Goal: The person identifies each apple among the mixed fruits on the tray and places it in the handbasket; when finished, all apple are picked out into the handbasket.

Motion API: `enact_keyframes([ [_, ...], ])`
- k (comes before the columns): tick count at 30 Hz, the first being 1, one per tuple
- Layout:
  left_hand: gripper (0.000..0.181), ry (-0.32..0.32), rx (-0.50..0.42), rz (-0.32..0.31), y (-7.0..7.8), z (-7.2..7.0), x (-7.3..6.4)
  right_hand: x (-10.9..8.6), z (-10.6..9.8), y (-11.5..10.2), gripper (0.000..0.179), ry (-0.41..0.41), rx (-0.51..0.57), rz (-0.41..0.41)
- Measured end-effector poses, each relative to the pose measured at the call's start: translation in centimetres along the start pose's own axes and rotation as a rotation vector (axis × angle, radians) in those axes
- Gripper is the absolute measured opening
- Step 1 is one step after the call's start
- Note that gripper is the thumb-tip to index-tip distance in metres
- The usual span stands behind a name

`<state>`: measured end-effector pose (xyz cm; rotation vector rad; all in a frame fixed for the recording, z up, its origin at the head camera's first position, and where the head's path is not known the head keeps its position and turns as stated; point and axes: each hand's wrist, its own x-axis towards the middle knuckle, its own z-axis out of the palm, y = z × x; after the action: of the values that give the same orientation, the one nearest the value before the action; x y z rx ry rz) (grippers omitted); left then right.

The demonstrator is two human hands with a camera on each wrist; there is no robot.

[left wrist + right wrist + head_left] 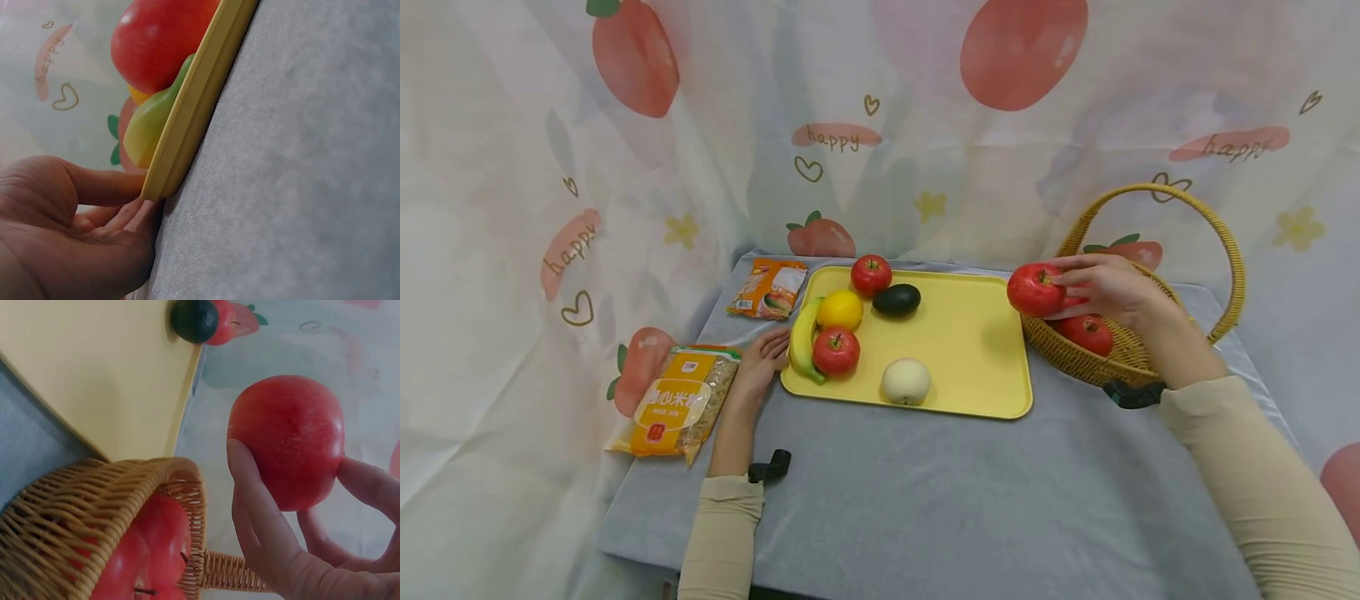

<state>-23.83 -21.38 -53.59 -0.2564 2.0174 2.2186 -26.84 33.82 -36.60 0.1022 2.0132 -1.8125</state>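
My right hand [1105,287] holds a red apple [1034,290] between thumb and fingers, raised over the left side of the wicker basket [1075,365]. Other red apples [164,540] lie in the basket below it. At the left end of the yellow tray [962,333], my left hand [763,358] pinches the rim, its thumb and fingers at the edge in the left wrist view. On the tray are a banana [802,342], a lemon [839,310], red apples at the back [871,276] and front [836,352], a dark avocado [897,300] and a pale round pear [906,382].
An orange snack packet [769,288] lies behind the left hand. A yellow bag of grain [681,402] is at the table's left edge. The basket's tall handle [1228,250] arches up behind the right arm. A printed curtain [880,83] hangs around the grey-covered table [940,492].
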Motion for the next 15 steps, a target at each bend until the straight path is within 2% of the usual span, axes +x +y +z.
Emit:
enact_keyframes([
  [7, 0.067, 0.001, -0.001, -0.005, 0.0, 0.0, 0.1, -0.4, -1.1, 0.0, 0.032, 0.002, -0.008, -0.003],
  [15, 0.067, -0.007, -0.002, -0.006, 0.2, 0.1, 0.1, -0.8, -2.1, 0.3, 0.028, -0.002, -0.051, 0.010],
])
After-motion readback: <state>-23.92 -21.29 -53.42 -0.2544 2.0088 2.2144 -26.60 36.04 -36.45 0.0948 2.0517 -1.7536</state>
